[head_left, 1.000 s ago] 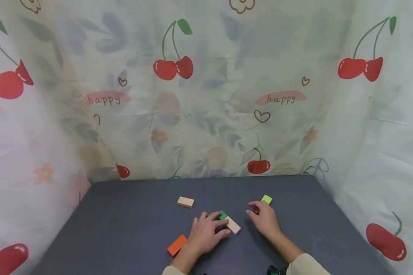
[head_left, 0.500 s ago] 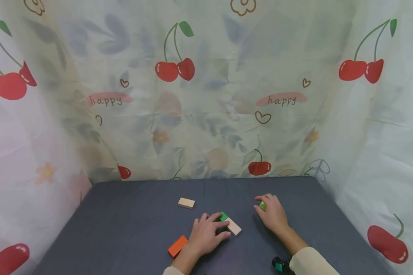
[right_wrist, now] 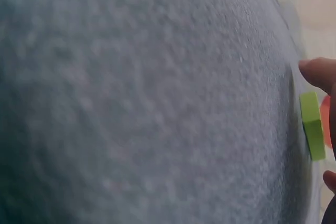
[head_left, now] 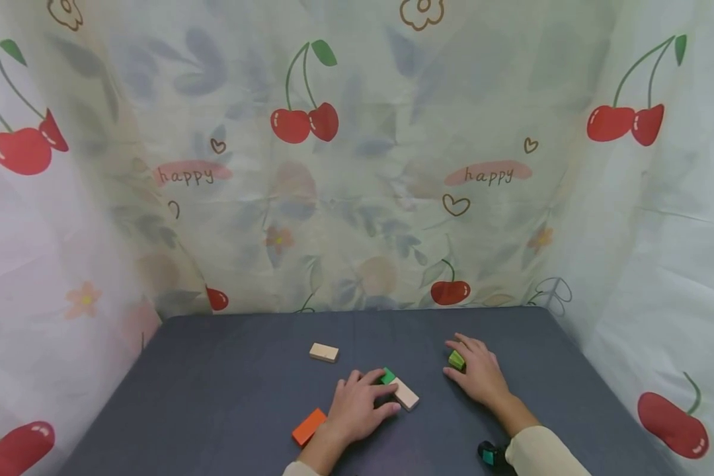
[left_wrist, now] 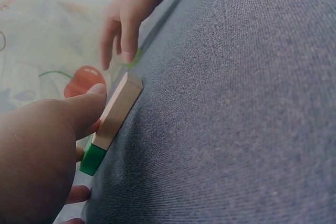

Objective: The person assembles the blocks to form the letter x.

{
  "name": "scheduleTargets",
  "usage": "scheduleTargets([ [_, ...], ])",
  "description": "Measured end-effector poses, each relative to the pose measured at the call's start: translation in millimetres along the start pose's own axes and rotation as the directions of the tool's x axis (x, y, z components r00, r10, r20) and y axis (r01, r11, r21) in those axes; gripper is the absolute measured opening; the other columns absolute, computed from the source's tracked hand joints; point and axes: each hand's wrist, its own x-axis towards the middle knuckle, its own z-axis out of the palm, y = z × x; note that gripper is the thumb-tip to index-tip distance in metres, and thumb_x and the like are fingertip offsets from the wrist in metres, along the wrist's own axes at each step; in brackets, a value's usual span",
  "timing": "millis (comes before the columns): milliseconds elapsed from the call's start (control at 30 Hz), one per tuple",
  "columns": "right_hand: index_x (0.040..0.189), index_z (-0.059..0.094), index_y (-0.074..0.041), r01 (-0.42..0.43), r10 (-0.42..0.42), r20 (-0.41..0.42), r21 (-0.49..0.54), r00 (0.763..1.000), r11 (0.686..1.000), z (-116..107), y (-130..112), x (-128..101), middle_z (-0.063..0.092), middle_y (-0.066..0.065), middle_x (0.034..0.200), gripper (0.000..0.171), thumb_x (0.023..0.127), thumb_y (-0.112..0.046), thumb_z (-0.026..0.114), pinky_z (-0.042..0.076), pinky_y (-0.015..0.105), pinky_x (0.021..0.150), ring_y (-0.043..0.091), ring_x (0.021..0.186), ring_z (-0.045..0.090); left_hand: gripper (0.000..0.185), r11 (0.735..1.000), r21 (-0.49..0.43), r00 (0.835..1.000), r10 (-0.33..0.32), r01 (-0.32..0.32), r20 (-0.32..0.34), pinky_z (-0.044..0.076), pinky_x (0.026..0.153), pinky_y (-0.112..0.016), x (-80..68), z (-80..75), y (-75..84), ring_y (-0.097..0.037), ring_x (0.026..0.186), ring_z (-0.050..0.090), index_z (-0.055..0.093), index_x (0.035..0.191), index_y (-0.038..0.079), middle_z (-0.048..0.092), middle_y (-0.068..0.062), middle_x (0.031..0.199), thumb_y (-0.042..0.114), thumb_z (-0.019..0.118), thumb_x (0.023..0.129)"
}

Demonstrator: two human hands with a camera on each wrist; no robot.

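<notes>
While the left hand lies at lower centre of the head view, its fingers loosely spread at the green block and pale block, the right hand stands at lower right, thumb and fingers apart around the lime block. Green and pale touch end to end. At lower centre, the left wrist partly hides the orange block; a plain block lies farther up the dark table.

In the left wrist view, the left hand fills the lower left, its thumb stretched beside the pale block; whether it touches, I cannot tell. The right hand hangs at the top, fingers pointing down near the lime block.

In the right wrist view, the lime block sits at the right edge, between fingertips held wide.
</notes>
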Motion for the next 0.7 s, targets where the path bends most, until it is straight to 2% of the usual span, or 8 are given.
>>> scheduleTargets([
  [133, 0.141, 0.053, -0.014, 0.009, -0.009, 0.051, 0.003, 0.999, 1.0, 0.0, 6.1, -0.4, 0.041, 0.014, 0.148, 0.066, 0.083, -0.036, 0.077, 0.028, 0.067, 0.097, 0.04, 0.133, 0.035, 0.043, 1.0, -0.003, 1.0, -0.004, 0.004, 0.003, 0.033, 0.073, -0.041, -0.3, 0.6, -0.7, -0.019, 0.104, 0.046, 0.062, 0.129, 0.045, 0.049, 0.008, 0.141, 0.062, 0.056, 0.089],
  [300, 0.146, 0.047, -0.017, 0.024, -0.024, 0.105, 0.004, 0.994, 1.0, -2.6, 12.2, -0.9, 0.036, 0.013, 0.153, 0.072, 0.084, -0.039, 0.075, 0.025, 0.07, 0.098, 0.041, 0.137, 0.031, 0.043, 1.0, -0.006, 1.0, 0.0, 0.0, 0.003, 0.034, 0.074, -0.042, -0.1, 0.0, -0.8, -0.02, 0.105, 0.046, 0.062, 0.129, 0.045, 0.049, 0.008, 0.141, 0.061, 0.057, 0.089],
  [500, 0.148, 0.044, -0.017, 0.032, -0.03, 0.166, -0.005, 0.986, 0.999, -6.4, 16.9, 1.0, 0.034, 0.012, 0.154, 0.072, 0.086, -0.039, 0.073, 0.025, 0.071, 0.097, 0.04, 0.14, 0.027, 0.044, 1.0, -0.004, 1.0, 0.0, 0.0, 0.011, 0.034, 0.075, -0.042, 0.4, 0.0, -0.9, -0.02, 0.105, 0.046, 0.061, 0.129, 0.045, 0.049, 0.008, 0.141, 0.062, 0.057, 0.089],
  [700, 0.146, 0.048, -0.017, 0.051, -0.042, 0.219, -0.034, 0.975, 0.998, -9.6, 19.1, 4.9, 0.037, 0.011, 0.152, 0.066, 0.088, -0.039, 0.071, 0.027, 0.069, 0.097, 0.038, 0.14, 0.028, 0.043, 1.0, -0.004, 1.0, 0.0, 0.0, 0.009, 0.034, 0.075, -0.041, -0.1, 0.6, -0.5, -0.02, 0.105, 0.046, 0.062, 0.129, 0.045, 0.049, 0.008, 0.141, 0.061, 0.058, 0.089],
])
